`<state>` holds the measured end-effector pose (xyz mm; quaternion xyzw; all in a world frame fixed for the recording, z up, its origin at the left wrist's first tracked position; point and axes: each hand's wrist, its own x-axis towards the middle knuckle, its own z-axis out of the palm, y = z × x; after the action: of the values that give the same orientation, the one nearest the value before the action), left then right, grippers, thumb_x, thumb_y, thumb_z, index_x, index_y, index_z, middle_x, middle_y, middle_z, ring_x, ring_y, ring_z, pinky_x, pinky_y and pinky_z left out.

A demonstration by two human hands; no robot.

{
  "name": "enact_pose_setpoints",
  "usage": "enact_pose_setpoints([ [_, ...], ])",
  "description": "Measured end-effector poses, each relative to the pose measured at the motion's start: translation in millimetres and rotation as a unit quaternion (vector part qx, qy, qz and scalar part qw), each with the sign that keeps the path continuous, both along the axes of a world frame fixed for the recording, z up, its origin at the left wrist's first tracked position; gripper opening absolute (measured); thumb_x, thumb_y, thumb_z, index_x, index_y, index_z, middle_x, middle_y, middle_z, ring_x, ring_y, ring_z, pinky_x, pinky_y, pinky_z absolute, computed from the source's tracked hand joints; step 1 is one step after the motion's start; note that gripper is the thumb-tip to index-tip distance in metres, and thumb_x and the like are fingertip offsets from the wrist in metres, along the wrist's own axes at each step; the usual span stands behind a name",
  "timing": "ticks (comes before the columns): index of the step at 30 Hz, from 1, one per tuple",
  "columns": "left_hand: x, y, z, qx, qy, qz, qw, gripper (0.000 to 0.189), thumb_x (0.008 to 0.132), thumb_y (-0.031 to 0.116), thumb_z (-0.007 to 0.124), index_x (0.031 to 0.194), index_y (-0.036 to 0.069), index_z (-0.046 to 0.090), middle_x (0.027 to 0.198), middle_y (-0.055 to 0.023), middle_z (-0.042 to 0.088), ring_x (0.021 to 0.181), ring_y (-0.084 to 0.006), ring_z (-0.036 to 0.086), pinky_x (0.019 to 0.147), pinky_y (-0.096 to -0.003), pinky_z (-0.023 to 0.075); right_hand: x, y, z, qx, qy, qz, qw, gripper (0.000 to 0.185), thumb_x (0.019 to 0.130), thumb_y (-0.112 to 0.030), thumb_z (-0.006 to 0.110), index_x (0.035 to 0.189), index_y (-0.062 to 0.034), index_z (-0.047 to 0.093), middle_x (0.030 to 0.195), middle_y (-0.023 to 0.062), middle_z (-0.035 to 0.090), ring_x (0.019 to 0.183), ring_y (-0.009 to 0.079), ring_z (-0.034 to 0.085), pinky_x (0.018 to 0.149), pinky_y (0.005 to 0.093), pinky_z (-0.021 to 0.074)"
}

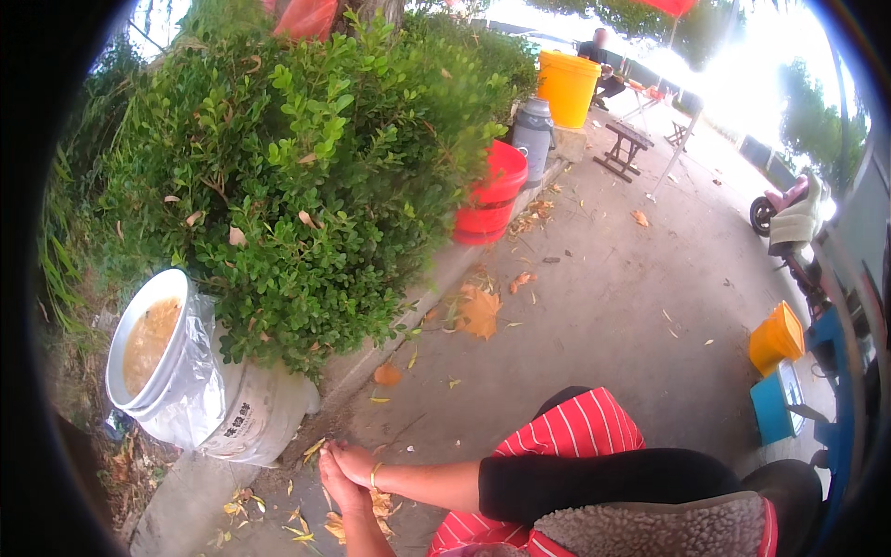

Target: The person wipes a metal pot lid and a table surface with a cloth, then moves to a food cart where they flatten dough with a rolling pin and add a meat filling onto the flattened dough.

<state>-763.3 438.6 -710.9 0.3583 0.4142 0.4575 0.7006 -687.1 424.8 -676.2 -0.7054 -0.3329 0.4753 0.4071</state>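
My right hand (356,462), with a gold-coloured bracelet (375,477) at its wrist, lies against my left hand (342,487). Their fingers overlap, so whether anything is between them cannot be made out. Both are low over the pavement, just right of a white plastic bucket (254,414) that bears printed writing. On top of it a second white bucket (119,348) is tilted in view, with cloudy brownish liquid (152,341) inside. Clear plastic film (191,376) hangs between the two buckets. A red striped apron (571,428) covers my lap.
A green hedge (278,174) grows behind a concrete kerb (348,372). Along it stand a red bucket (491,195), a grey thermos flask (533,139) and a yellow bucket (567,90). Farther off are a stool (626,147) and a seated person (595,59). Yellow (774,338) and blue containers (771,404) stand right.
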Motion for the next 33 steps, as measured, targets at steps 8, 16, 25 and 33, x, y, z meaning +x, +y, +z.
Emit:
enact_pose_setpoints([
  [8,-37,14,-93,-0.159,-0.244,-0.122,0.949,0.05,0.099,0.048,0.033,0.134,0.014,0.039,0.137,-0.0106,0.036,0.127,-0.0296,0.032,0.107,-0.0462,0.0278,-8,-23,27,0.076,-0.114,0.136,0.981,0.063,0.098,-0.047,0.026,0.092,0.0035,0.063,0.103,0.0287,0.062,0.096,0.0437,0.059,0.087,0.0471,0.0446],
  [16,-41,7,-95,-0.181,-0.283,-0.09,0.937,0.045,0.102,0.043,0.033,0.104,0.005,0.057,0.102,-0.0081,0.062,0.1,-0.0234,0.057,0.09,-0.0383,0.0451,-6,-35,32,0.004,-0.153,0.207,0.966,0.056,0.098,-0.038,0.024,0.1,0.0032,0.062,0.103,0.0275,0.063,0.098,0.0434,0.059,0.09,0.0482,0.0437],
  [25,-40,5,40,-0.073,-0.221,0.047,0.971,0.038,0.094,0.027,0.052,0.123,0.003,0.056,0.128,-0.0091,0.055,0.122,-0.0252,0.049,0.106,-0.0475,0.0341,64,24,-15,0.03,0.116,-0.059,0.991,0.046,0.096,-0.041,0.038,0.11,-0.004,0.062,0.108,0.0197,0.064,0.097,0.0352,0.062,0.089,0.0472,0.0474],
  [33,-26,-5,79,0.109,0.117,-0.053,0.986,0.055,0.085,0.029,0.068,0.13,0.002,0.052,0.127,-0.01,0.056,0.12,-0.0206,0.049,0.104,-0.0337,0.0345,89,20,42,0.155,0.621,0.033,0.768,0.055,0.098,-0.047,0.041,0.12,0.0011,0.055,0.118,0.0161,0.062,0.109,0.0303,0.06,0.096,0.0428,0.0478],
])
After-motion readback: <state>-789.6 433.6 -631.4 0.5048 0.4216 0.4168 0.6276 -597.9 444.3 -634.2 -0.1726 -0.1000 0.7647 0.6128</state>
